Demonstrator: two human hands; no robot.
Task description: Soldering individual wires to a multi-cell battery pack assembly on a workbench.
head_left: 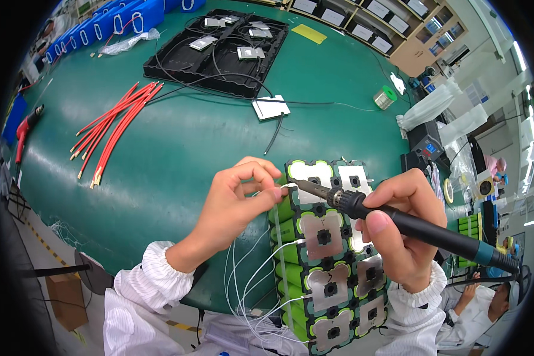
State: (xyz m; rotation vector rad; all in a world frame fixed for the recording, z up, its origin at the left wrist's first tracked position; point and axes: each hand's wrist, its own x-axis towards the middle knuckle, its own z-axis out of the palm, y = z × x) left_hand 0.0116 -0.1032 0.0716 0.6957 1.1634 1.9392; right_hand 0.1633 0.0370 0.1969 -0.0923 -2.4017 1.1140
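A pack of green cylindrical battery cells with metal plates on its face stands at the table's near edge. My right hand is wrapped round the black handle of a soldering iron. The iron's tip is at the pack's upper left corner, by the end of a thin white wire. Thumb and forefinger of my left hand pinch that wire just beside the tip. More white wires run from the pack's left side and hang down in loops. Whether the tip touches the wire I cannot tell.
Red cables lie on the green table at left. Behind are a black tray with circuit boards and a white board with cables. A solder spool and a soldering station stand right. A co-worker sits lower right.
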